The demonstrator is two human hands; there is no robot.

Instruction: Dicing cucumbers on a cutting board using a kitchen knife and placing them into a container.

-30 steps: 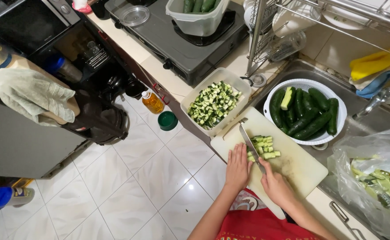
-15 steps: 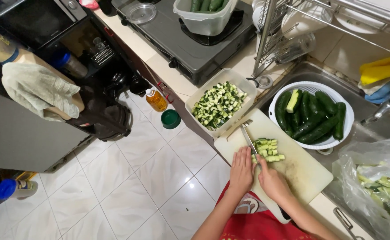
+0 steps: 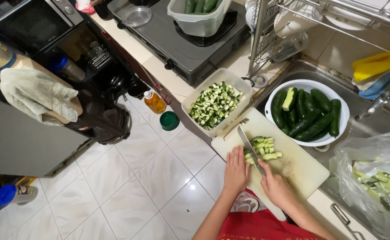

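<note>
Right hand (image 3: 276, 189) clenched round the handle of a knife (image 3: 249, 149), blade angled down onto the cutting board (image 3: 299, 166). Left hand (image 3: 236, 171) laid flat, fingers pressing the cut cucumber (image 3: 261, 149) just beside the blade — grip open, holding nothing. Board sits on the worktop edge. Beyond it, touching the far corner, a tub of cucumber pieces (image 3: 215, 104). To the right, white colander of whole cucumbers (image 3: 308, 113) in the sink; plastic bag of scraps (image 3: 377, 178) near the board. Farther off — stove (image 3: 181, 40) carrying a second tub (image 3: 199, 15).
</note>
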